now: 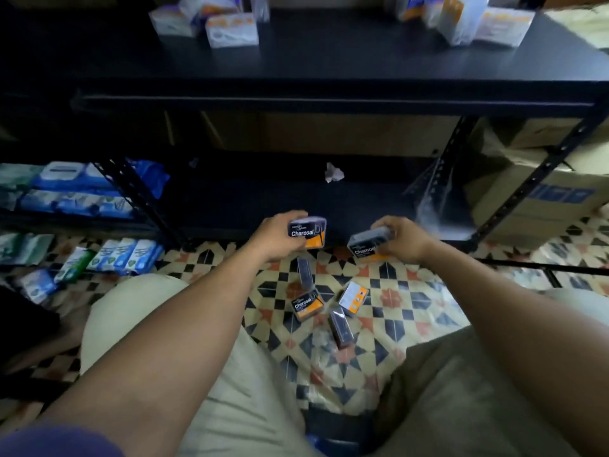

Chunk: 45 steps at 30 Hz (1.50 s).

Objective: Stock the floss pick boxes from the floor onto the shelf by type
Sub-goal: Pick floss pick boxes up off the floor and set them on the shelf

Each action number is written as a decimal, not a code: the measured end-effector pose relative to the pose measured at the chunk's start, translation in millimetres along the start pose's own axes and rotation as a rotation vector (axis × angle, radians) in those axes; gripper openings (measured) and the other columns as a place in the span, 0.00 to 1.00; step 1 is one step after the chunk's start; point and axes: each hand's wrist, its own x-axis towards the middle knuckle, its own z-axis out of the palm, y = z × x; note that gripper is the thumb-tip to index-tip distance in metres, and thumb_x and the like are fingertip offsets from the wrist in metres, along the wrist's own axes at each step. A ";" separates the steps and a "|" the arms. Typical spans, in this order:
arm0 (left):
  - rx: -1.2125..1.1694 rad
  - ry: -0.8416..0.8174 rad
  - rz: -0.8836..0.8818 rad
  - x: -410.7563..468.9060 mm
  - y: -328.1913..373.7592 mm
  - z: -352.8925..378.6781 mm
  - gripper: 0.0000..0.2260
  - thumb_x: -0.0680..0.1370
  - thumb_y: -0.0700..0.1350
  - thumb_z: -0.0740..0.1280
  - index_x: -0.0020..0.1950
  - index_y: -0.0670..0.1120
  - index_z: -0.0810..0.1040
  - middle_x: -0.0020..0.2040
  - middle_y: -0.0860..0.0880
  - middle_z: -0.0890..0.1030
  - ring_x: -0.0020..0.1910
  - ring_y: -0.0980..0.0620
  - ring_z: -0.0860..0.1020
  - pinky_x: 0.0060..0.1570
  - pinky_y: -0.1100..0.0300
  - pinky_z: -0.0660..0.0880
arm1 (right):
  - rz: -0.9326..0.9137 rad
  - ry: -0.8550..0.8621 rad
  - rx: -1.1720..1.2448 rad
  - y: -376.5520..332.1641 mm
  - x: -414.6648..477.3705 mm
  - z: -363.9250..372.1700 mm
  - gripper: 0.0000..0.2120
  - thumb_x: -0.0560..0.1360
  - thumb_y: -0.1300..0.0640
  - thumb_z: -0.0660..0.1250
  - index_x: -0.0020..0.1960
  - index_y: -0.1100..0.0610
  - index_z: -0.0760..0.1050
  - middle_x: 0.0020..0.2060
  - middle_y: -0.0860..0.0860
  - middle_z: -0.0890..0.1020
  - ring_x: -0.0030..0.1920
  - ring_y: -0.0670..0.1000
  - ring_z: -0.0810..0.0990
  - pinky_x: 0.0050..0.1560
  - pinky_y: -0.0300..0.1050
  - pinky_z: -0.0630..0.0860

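My left hand (pixel 275 237) grips a black and orange Charcoal floss pick box (pixel 308 231) above the tiled floor. My right hand (pixel 403 239) holds a second Charcoal box (pixel 367 245), tilted, just to the right of the first. Several more Charcoal boxes lie scattered on the floor between my knees, one face up (pixel 307 304), one on its side (pixel 342 327). On the black shelf top (pixel 329 57) stand two groups of white and orange floss pick boxes, one at the left (pixel 230 28) and one at the right (pixel 468 21).
The black metal rack has a dark lower shelf (pixel 263 199) with a crumpled scrap of paper (pixel 333 173). Blue wipe packs (pixel 72 189) fill the rack to the left and lie on the floor (pixel 125 255). Cardboard cartons (pixel 534 199) stand at the right.
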 end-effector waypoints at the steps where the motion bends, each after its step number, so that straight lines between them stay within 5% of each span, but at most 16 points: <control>1: 0.029 -0.035 -0.054 0.8 -8.0 8.3 0.30 0.73 0.43 0.72 0.74 0.54 0.69 0.65 0.49 0.78 0.57 0.49 0.79 0.56 0.56 0.78 | 0.034 -0.033 -0.010 3.5 1.8 8.0 0.17 0.71 0.62 0.75 0.56 0.49 0.76 0.47 0.51 0.83 0.46 0.53 0.83 0.52 0.53 0.81; 6: 0.144 -0.224 -0.179 5.3 -37.5 36.1 0.18 0.74 0.45 0.70 0.62 0.50 0.71 0.55 0.48 0.79 0.50 0.47 0.79 0.50 0.53 0.78 | 0.107 -0.082 -0.049 15.0 16.4 40.1 0.13 0.71 0.61 0.75 0.52 0.50 0.77 0.42 0.52 0.83 0.40 0.52 0.82 0.37 0.44 0.76; 10: 0.156 -0.389 -0.226 7.3 -51.7 51.6 0.20 0.75 0.42 0.71 0.65 0.49 0.72 0.57 0.51 0.74 0.46 0.52 0.76 0.34 0.62 0.69 | 0.143 -0.124 -0.044 24.8 32.9 61.7 0.14 0.72 0.57 0.75 0.55 0.51 0.76 0.44 0.53 0.84 0.43 0.53 0.83 0.45 0.51 0.81; 12: 0.140 -0.437 -0.256 9.0 -61.2 60.6 0.18 0.74 0.42 0.73 0.62 0.51 0.73 0.61 0.49 0.77 0.48 0.52 0.76 0.37 0.61 0.70 | 0.161 -0.117 -0.043 28.9 41.0 71.9 0.15 0.72 0.56 0.74 0.57 0.53 0.76 0.45 0.53 0.84 0.44 0.54 0.83 0.49 0.55 0.81; 15: 0.092 -0.474 -0.327 9.1 -72.8 73.7 0.22 0.75 0.41 0.73 0.68 0.48 0.73 0.64 0.47 0.77 0.54 0.48 0.78 0.47 0.60 0.72 | 0.181 -0.125 -0.012 35.0 51.3 87.4 0.16 0.74 0.57 0.73 0.59 0.51 0.73 0.47 0.51 0.81 0.46 0.52 0.80 0.43 0.44 0.78; 22: -0.010 -0.519 -0.404 13.8 -92.6 102.4 0.29 0.74 0.42 0.75 0.74 0.50 0.71 0.73 0.45 0.71 0.67 0.46 0.73 0.62 0.57 0.70 | 0.225 -0.159 0.056 49.3 70.3 125.1 0.13 0.73 0.57 0.73 0.55 0.52 0.76 0.47 0.56 0.83 0.46 0.57 0.83 0.46 0.49 0.79; 26: -0.056 -0.514 -0.428 13.0 -102.6 110.5 0.31 0.76 0.42 0.73 0.77 0.50 0.66 0.72 0.47 0.71 0.67 0.47 0.73 0.57 0.61 0.70 | 0.249 -0.149 0.052 58.6 76.3 132.1 0.21 0.75 0.58 0.70 0.67 0.51 0.73 0.57 0.53 0.76 0.42 0.52 0.80 0.37 0.39 0.73; 28: -0.036 -0.472 -0.440 12.3 -107.3 111.8 0.28 0.76 0.43 0.73 0.75 0.48 0.69 0.70 0.47 0.74 0.65 0.48 0.74 0.54 0.61 0.70 | 0.250 -0.120 0.027 64.0 79.4 131.7 0.23 0.75 0.58 0.69 0.70 0.52 0.72 0.63 0.55 0.76 0.48 0.55 0.81 0.44 0.40 0.73; 36: -0.092 -0.263 -0.402 19.4 -81.8 95.2 0.16 0.79 0.49 0.70 0.65 0.47 0.76 0.63 0.44 0.79 0.52 0.49 0.78 0.48 0.61 0.71 | 0.283 -0.164 0.120 50.5 71.4 115.8 0.17 0.75 0.53 0.71 0.63 0.50 0.76 0.55 0.53 0.81 0.50 0.55 0.82 0.51 0.46 0.78; 39: -0.128 -0.291 -0.362 26.0 -60.8 78.9 0.23 0.78 0.50 0.70 0.72 0.49 0.71 0.65 0.45 0.77 0.49 0.53 0.79 0.49 0.60 0.76 | 0.218 -0.233 0.123 30.7 68.2 100.1 0.17 0.70 0.45 0.72 0.57 0.47 0.77 0.49 0.51 0.83 0.48 0.52 0.81 0.54 0.49 0.79; 41: -0.091 -0.318 -0.304 30.2 -44.4 62.6 0.24 0.77 0.51 0.70 0.72 0.50 0.72 0.63 0.45 0.78 0.49 0.52 0.80 0.45 0.60 0.78 | 0.122 -0.260 0.073 9.6 61.4 80.0 0.16 0.74 0.47 0.71 0.60 0.50 0.77 0.52 0.51 0.82 0.51 0.52 0.80 0.52 0.45 0.76; 45: 0.114 -0.402 -0.150 33.0 -2.5 16.7 0.25 0.78 0.55 0.69 0.73 0.51 0.70 0.66 0.48 0.76 0.57 0.51 0.77 0.53 0.60 0.73 | -0.010 -0.246 -0.042 -21.0 47.1 28.0 0.18 0.77 0.45 0.69 0.65 0.50 0.75 0.58 0.47 0.81 0.54 0.48 0.79 0.52 0.41 0.73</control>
